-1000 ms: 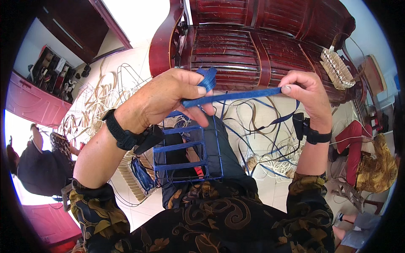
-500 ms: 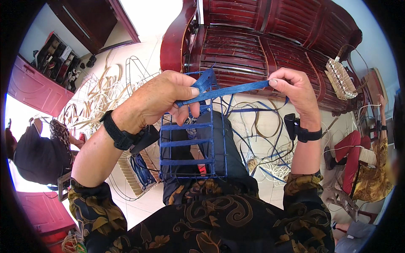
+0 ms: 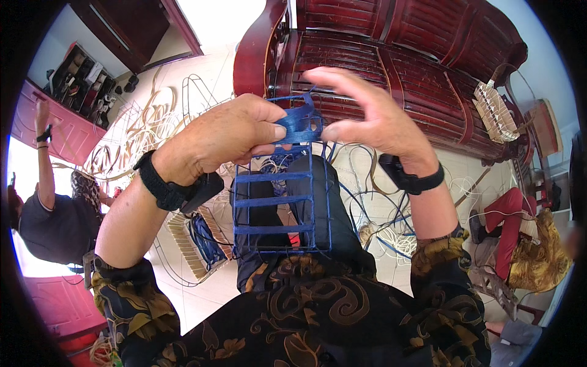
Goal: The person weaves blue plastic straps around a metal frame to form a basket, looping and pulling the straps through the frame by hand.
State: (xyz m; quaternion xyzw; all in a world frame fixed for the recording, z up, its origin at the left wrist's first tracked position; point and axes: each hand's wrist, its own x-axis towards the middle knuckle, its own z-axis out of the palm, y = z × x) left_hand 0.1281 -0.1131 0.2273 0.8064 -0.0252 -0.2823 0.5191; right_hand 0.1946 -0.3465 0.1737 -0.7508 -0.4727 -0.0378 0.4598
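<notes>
A blue wire frame [image 3: 274,201], its rungs wrapped in flat blue strapping, rests across my dark-trousered legs. At its far end my left hand [image 3: 211,134] is closed, thumb and fingers pinching the blue strap [image 3: 298,127], which is folded around the bars there. Just right of that spot, my right hand [image 3: 382,125] has its fingers stretched out and spread. Its thumb tip is beside the frame's edge; whether it touches the strap I cannot tell. Part of the strap is hidden behind my left fingers.
A dark red wooden bench [image 3: 342,67] stands ahead, with a pale woven basket [image 3: 494,113] on its right end. Loose cream strips [image 3: 147,134] tangle on the left floor. Another basket [image 3: 202,241] holding blue strapping sits left of my legs. People sit at both sides.
The blue strap stretched between my hands is now drawn around the frame's far end. My right hand has moved left, let go and spread its fingers; my left hand still pinches.
</notes>
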